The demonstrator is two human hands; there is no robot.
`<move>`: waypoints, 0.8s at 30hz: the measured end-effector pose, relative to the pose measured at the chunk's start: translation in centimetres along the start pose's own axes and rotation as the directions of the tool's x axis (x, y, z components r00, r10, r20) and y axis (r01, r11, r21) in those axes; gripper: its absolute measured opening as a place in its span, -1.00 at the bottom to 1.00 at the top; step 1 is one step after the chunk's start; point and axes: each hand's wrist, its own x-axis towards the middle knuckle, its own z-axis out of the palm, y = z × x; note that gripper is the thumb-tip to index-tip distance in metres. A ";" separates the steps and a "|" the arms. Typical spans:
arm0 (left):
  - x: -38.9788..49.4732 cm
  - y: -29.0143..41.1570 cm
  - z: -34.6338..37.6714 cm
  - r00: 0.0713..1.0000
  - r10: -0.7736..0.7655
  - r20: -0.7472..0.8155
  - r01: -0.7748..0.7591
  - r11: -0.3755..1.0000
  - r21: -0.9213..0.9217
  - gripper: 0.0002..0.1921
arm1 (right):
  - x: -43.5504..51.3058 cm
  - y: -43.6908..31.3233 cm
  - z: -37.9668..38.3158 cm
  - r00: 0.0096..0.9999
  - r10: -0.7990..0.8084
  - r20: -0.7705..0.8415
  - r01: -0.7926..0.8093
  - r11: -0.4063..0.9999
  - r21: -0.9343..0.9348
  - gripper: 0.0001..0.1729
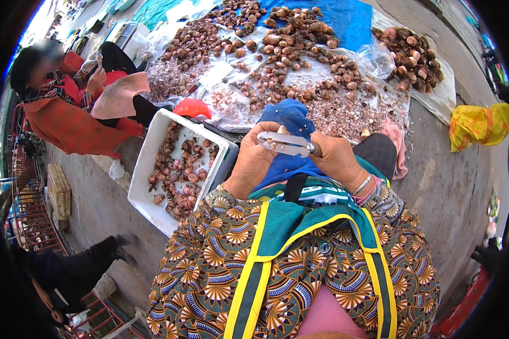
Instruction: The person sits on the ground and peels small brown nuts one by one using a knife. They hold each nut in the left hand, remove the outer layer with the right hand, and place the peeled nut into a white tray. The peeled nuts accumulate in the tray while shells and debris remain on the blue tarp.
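Observation:
My left hand [254,156] holds a small, partly peeled taro corm [283,130] between thumb and fingers, above my blue-covered lap. In my right hand [337,156] is a metal peeler [285,143] with a serrated edge, held by its handle. Its flat blade reaches across to the left fingers and lies close to the corm, covering part of it. To the left of my hands stands a white foam box [150,203] with many small brown-and-pink taro corms [186,176] inside.
Ahead, heaps of taro [297,29] and peel scraps [339,118] lie on plastic sheets. A clear bag of peeled pieces [229,101] and a red bag [193,108] sit beyond the box. A seated person [80,89] is at left, another person [68,271] at lower left, a yellow bag [479,127] at right.

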 end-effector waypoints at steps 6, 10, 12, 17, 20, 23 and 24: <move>-0.2 0.2 0.0 1.000 0.026 -0.015 -0.024 0.995 0.099 -0.80 | 0.1 0.2 -0.2 1.000 0.019 0.012 -0.019 1.000 0.001 -0.76; -0.1 0.1 -0.6 1.000 0.003 0.016 -0.005 0.993 0.121 -0.83 | -0.2 1.9 0.4 0.993 0.113 0.045 -0.118 0.985 0.126 -0.83; -0.1 0.0 -0.5 1.000 -0.010 0.021 0.008 0.995 0.098 -0.84 | -0.2 2.3 0.7 0.985 0.154 0.073 -0.165 0.967 0.196 -0.84; -0.1 0.3 0.0 0.998 -0.037 0.048 0.038 0.999 -0.010 -0.84 | -0.2 2.9 1.2 0.960 0.224 0.170 -0.277 0.853 0.443 -0.67; 0.0 0.3 0.0 0.999 -0.050 0.020 0.051 0.995 -0.091 -0.84 | 0.1 2.0 0.8 0.960 0.242 0.144 -0.282 0.840 0.464 -0.64; 0.0 0.2 -0.1 0.997 -0.072 0.028 0.075 0.987 -0.139 -0.85 | 0.0 1.1 0.5 0.960 0.259 0.102 -0.278 0.857 0.434 -0.70; 0.1 0.1 0.0 0.996 -0.075 0.039 0.080 0.985 -0.152 -0.85 | 0.0 0.8 0.4 0.960 0.267 0.085 -0.277 0.865 0.419 -0.73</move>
